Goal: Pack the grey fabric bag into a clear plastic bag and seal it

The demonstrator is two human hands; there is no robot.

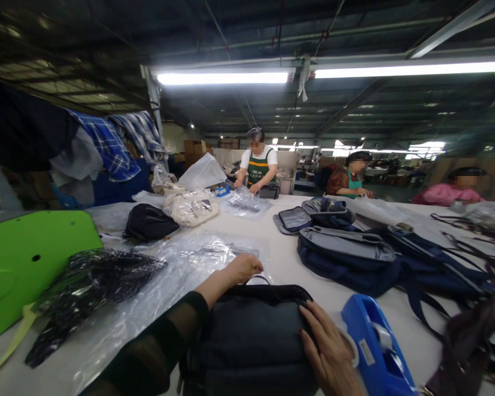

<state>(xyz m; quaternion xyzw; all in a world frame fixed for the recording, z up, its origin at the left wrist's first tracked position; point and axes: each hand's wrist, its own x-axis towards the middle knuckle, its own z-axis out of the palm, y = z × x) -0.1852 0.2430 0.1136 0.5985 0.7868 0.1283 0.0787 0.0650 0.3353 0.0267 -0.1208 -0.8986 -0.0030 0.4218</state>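
A dark bag (256, 335) lies on the white table in front of me, at the bottom middle of the view. My left hand (244, 268) is beyond the bag's far edge, its fingers curled together at a thin dark cord or strap (266, 279) that arches up there. Resting on the right side of the bag, my right hand (325, 344) has its fingers stretched out and lying flat. A blue tape dispenser (371, 344) stands just right of that hand, with a pale tape roll (350, 345) partly hidden behind the hand.
Clear plastic bags (165, 286) and a crumpled black plastic bundle (94, 280) lie left, near a green panel (37, 264). Open navy bags (346, 258) fill the right side. Across the table (247, 234), a person (260, 168) handles clear plastic; two more people sit at right.
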